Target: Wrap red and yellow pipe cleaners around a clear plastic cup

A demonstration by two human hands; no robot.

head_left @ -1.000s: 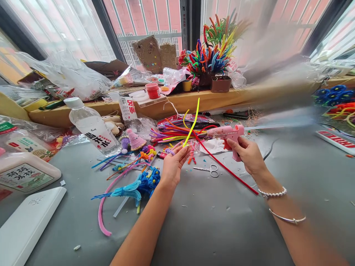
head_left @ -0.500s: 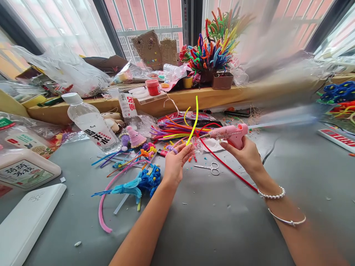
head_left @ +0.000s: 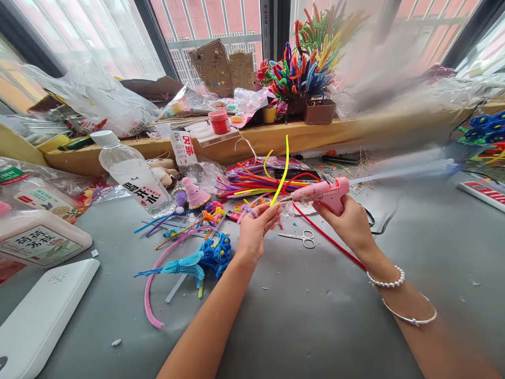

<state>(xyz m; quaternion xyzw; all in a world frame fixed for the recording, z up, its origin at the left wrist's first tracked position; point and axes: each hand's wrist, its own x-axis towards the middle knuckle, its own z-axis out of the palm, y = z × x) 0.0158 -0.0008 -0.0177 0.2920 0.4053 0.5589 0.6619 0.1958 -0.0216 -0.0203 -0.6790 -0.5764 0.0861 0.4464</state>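
Between the fingertips of my left hand (head_left: 254, 226) is a bright yellow pipe cleaner (head_left: 282, 173), its free end pointing up. My right hand (head_left: 349, 223) is wrapped around the handle of a pink glue gun (head_left: 321, 195), with a clear glue stick (head_left: 379, 175) jutting from its back. The gun's metal nozzle reaches the fingertips of my left hand, by the lower end of the yellow pipe cleaner; whether they touch I cannot tell. Small scissors (head_left: 305, 239) lie below the gun. A long red pipe cleaner (head_left: 327, 237) runs beneath my right hand.
Behind my hands lies a heap of coloured pipe cleaners (head_left: 252, 181). Blue pipe-cleaner flowers (head_left: 216, 255) and a pink strip (head_left: 149, 295) lie left of my left arm. A water bottle (head_left: 128, 171), a jug (head_left: 43, 237) and a white power bank (head_left: 47, 316) stand or lie further left.
The glue gun has moved left, bringing its nozzle to my left fingertips and the yellow pipe cleaner's lower end. The whole view has shifted slightly.
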